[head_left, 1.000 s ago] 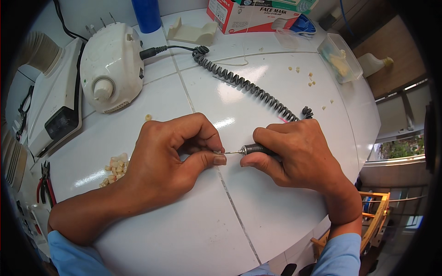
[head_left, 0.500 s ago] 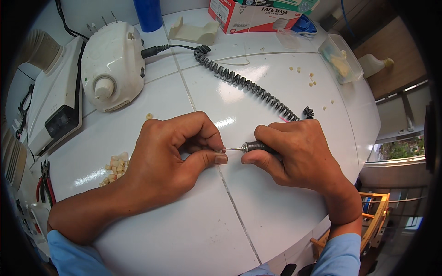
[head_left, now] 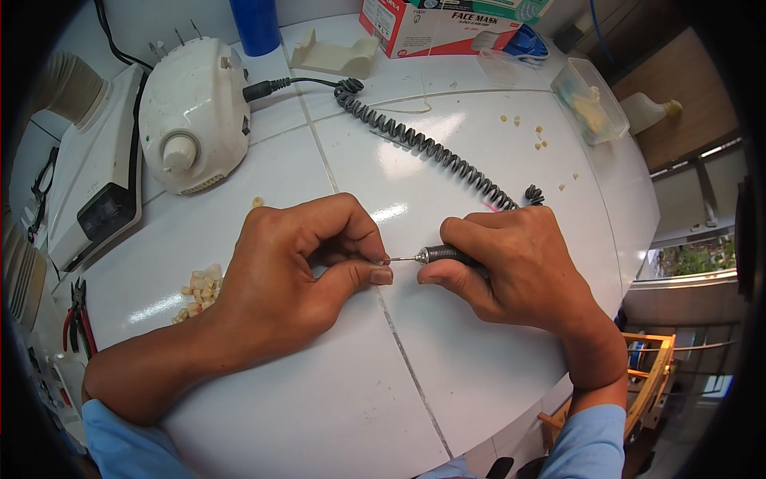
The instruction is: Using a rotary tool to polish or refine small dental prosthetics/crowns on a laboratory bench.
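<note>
Head view, from above the white table (head_left: 335, 415): a slim dark rotary handpiece (head_left: 444, 255) lies near the table's centre, clasped in the right hand (head_left: 519, 271), fingers wrapped round its barrel, thumb beneath. Its thin metal bit points left and meets the fingertips of the left hand (head_left: 295, 271). The left hand's grip is pinched shut, thumb against forefinger, on something too small to make out; the bit's tip touches that pinch. Both hands rest on the table, wrists in light blue sleeves at the lower edge.

A black coiled cord (head_left: 431, 152) runs from behind the right hand up and left across the table to a rounded white motor unit (head_left: 195, 120) with a front knob.

Left of the left forearm, a heap of small cream-coloured pieces (head_left: 199, 289); one such piece (head_left: 257, 202) lies alone just above the left hand. More scattered bits (head_left: 527, 132) lie upper right, near a clear plastic tub (head_left: 590, 100).

At the far edge: a blue cylinder (head_left: 257, 24), a cream holder (head_left: 335, 56), a cardboard box (head_left: 447, 24).

At the left rim: a white boxy device (head_left: 96, 191), red-handled pliers (head_left: 77, 319).
</note>
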Available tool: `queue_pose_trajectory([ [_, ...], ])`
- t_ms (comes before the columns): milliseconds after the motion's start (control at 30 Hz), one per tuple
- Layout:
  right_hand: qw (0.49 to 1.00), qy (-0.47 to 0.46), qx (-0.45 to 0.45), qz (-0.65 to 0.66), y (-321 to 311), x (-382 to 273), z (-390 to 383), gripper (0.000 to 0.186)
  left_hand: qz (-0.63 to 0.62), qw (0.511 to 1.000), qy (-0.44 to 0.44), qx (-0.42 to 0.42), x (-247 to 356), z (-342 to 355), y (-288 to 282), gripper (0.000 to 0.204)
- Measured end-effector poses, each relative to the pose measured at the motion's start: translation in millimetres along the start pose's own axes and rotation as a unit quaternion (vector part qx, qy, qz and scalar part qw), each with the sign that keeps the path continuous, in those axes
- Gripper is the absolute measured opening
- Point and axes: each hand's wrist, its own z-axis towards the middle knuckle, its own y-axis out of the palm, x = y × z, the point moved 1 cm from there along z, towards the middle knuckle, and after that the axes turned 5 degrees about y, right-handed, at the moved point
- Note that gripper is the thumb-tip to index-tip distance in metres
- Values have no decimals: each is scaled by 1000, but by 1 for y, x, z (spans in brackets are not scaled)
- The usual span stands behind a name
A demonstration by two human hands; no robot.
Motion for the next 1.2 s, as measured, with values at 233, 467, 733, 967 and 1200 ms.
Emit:
queue_pose_trajectory([
  [233,1000,1,-6,-1,-1,-1,0,47,2,1000,6,-1,1,0,0,11],
  [467,1000,-12,-6,-24,0,0,0,51,2,1000,-1,-4,1,0,0,11],
  [733,1000,-18,0,-24,0,0,1,52,-7,1000,-11,-1,-1,0,1,11],
  [967,1000,-16,-7,-19,0,1,2,52,-11,1000,20,-7,-1,-1,0,11],
  [1200,998,9,-54,37,-9,6,2,56,-15,1000,0,10,0,1,-1,11],
])
